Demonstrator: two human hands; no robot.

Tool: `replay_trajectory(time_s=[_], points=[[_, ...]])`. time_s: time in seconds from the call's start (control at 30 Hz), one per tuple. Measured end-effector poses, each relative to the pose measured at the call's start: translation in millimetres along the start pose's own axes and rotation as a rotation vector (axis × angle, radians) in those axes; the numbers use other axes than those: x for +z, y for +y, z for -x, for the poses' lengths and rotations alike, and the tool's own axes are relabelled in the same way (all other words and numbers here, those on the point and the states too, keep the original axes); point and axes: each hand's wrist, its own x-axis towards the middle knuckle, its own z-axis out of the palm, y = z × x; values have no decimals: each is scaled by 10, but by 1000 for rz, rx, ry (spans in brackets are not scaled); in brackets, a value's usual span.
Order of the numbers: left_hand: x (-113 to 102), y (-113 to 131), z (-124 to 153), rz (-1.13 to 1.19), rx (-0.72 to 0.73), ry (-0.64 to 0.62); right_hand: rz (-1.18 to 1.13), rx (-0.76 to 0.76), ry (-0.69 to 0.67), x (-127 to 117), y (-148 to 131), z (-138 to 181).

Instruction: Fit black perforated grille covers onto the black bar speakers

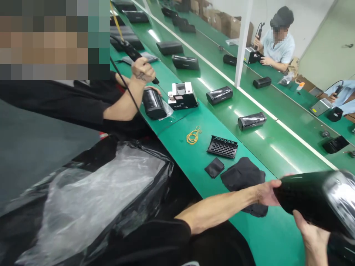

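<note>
A glossy black rounded housing (305, 188) is held up over the work surface at the right, its clear shiny side facing right. My left hand (267, 193) grips its left end, with the thumb on top. My right hand (313, 232) holds it from below, thumb against the underside and the other fingers hidden. Under my left forearm lies a crumpled black cloth (244, 173). Beside it are a small folded black cloth (214, 167) and a black perforated grille (222, 146).
A yellow cord (193, 136) lies on the green table (177, 147). To the left, a co-worker's hand (142, 70) holds a power screwdriver (135, 55) over another housing (154, 103). A white-and-black fixture (183, 96) stands nearby. Several housings rest on the green conveyor belt (266, 144). Plastic-lined bag (105, 188) below left.
</note>
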Motion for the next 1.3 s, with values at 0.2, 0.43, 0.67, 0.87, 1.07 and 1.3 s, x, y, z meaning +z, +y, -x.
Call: replay_trajectory(time_s=[0.2, 0.43, 0.67, 0.87, 1.07, 1.3], points=[[113, 633, 224, -660, 159, 4, 616, -338, -88, -407, 49, -239], [255, 608, 243, -1010, 235, -24, 710, -508, -87, -191, -187, -75], [171, 683, 388, -1012, 200, 38, 460, -362, -88, -398, 56, -3], [154, 836, 480, -873, 58, 75, -69, 24, -47, -453, 102, 350], [-13, 619, 344, -745, -34, 143, -76, 239, 76, -237, 208, 376], [-554, 85, 226, -636, -612, 428, -665, 969, -194, 146, 794, 448]])
